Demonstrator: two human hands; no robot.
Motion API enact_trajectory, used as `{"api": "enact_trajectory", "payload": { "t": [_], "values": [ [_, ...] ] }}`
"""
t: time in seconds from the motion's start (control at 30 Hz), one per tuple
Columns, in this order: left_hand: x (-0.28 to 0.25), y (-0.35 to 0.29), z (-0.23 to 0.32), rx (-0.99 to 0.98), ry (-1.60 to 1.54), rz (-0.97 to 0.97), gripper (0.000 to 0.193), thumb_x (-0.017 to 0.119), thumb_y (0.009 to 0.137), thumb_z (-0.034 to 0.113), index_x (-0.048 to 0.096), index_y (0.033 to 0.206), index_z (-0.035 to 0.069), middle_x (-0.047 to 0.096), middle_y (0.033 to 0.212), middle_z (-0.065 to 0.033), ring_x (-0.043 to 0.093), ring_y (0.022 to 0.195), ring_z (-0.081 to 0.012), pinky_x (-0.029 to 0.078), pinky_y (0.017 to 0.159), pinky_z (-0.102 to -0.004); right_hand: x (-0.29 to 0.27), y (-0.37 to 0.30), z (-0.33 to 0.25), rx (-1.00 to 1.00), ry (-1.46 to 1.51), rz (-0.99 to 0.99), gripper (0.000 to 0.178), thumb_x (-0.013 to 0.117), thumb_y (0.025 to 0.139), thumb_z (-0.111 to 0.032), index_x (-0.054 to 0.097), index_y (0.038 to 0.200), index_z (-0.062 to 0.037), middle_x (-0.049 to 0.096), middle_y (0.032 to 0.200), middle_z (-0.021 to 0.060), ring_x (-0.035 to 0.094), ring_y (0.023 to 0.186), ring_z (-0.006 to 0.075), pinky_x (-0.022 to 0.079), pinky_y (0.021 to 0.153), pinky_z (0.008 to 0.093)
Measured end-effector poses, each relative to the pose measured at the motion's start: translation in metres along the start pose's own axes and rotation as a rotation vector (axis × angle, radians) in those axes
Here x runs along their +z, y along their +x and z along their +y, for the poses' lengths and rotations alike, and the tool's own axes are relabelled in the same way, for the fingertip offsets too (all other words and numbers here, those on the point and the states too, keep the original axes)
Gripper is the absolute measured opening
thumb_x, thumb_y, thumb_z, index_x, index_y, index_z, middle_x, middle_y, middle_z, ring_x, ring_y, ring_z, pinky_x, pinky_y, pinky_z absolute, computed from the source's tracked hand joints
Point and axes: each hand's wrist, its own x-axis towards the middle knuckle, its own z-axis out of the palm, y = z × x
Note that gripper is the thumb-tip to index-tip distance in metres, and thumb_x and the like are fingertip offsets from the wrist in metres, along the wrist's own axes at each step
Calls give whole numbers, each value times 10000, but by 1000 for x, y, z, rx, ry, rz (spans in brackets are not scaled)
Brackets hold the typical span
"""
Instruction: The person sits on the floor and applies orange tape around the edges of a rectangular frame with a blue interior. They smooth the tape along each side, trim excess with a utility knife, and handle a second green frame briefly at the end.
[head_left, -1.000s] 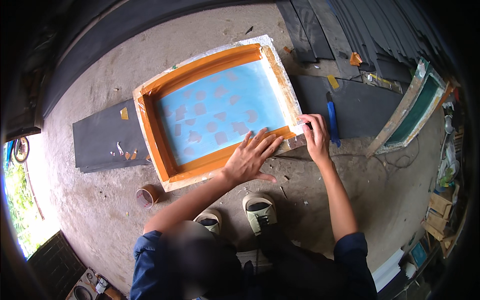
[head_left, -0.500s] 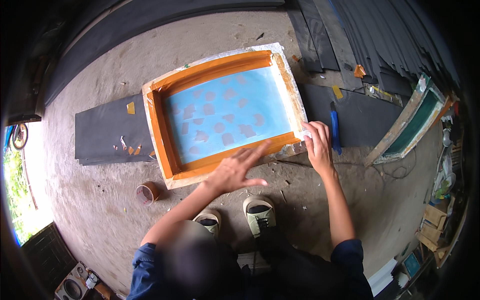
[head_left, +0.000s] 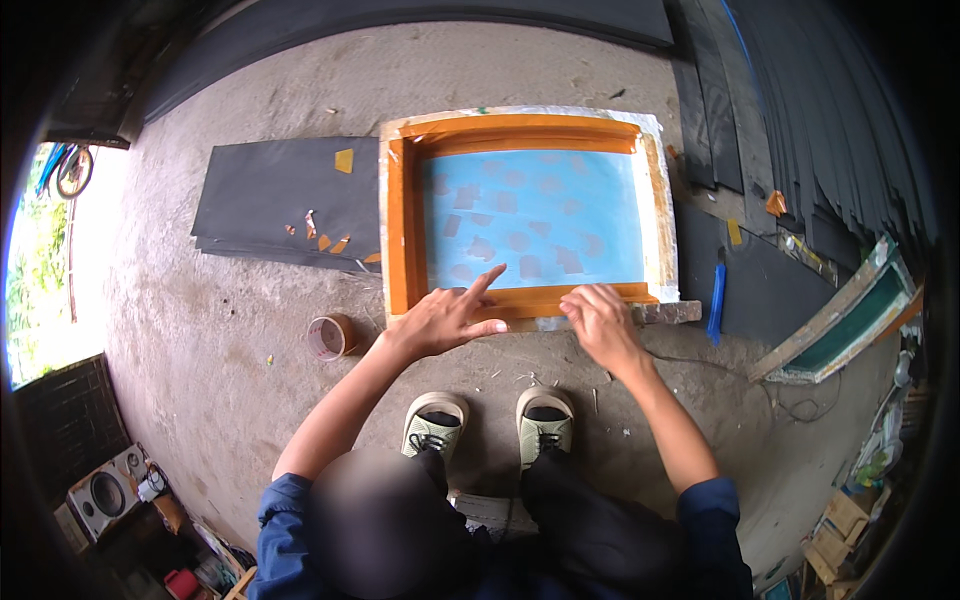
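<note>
Orange glossy tape (head_left: 540, 300) lines the near rail by the fingers — left hand (head_left: 435, 320) loosely spread, forefinger out, no grip seen; right hand (head_left: 603, 325) bunched closed, whether on anything cannot be told. Outward: rectangular wooden frame (head_left: 661, 225) with taut pale-blue mesh (head_left: 600, 220), apparently lying across dark-grey flat sheets (head_left: 290, 200). Judged: frame stiff, fairly light; tape slick; mesh fragile — grasp opposite side rails.

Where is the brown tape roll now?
In the head view, the brown tape roll is on the floor, by the lower left corner of the orange-lined frame.
</note>
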Motion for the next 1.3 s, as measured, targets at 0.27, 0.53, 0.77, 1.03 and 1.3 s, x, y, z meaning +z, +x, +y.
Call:
{"api": "enact_trajectory", "payload": {
  "t": [0.27, 0.53, 0.77, 1.03, 1.3],
  "values": [
    [8, -50, -35, 147, 418, 294, 932, 512, 776, 649, 179, 1465, 118, 632, 954, -144, 623, 877, -319, 547, 734, -407, 0, 27, -29, 105, 32, -255, 332, 495, 947, -290, 699, 875, -39, 637, 775, 57, 606, 768, 203, 505, 658, 330],
    [25, -81, -75, -81, -163, 833, 631, 614, 888, 284, 318, 1407, 82, 583, 1026, -103, 574, 941, -185, 518, 771, -304, 35, 49, -75, -36, 65, -141, 289, 529, 926, -233, 677, 822, -7, 602, 795, 70, 589, 784, 224, 499, 684, 348],
    [49, -82, -105, -60, -994, 769, 435, 564, 927, 141, 394, 1319, 59, 552, 1163, -84, 554, 981, -137, 510, 819, -288, 79, 83, -118, -105, 227, -271, 303, 485, 947, -223, 669, 907, 14, 607, 874, 84, 572, 870, 246, 483, 756, 370],
    [54, -87, -101, -39, -853, 789, 331, 551, 928, 131, 488, 1237, 32, 552, 1195, -76, 555, 1012, -154, 522, 845, -314, 80, 89, -138, -54, 204, -330, 301, 497, 940, -234, 672, 893, 7, 608, 906, 93, 576, 880, 255, 489, 740, 384],
    [52, -97, -94, -53, -841, 762, 369, 531, 938, 140, 449, 1283, 34, 537, 1275, -111, 555, 1111, -191, 524, 861, -343, 72, 81, -151, -94, 126, -297, 233, 637, 837, -187, 623, 967, 7, 594, 943, 105, 576, 913, 276, 490, 787, 372]
  ]
}}
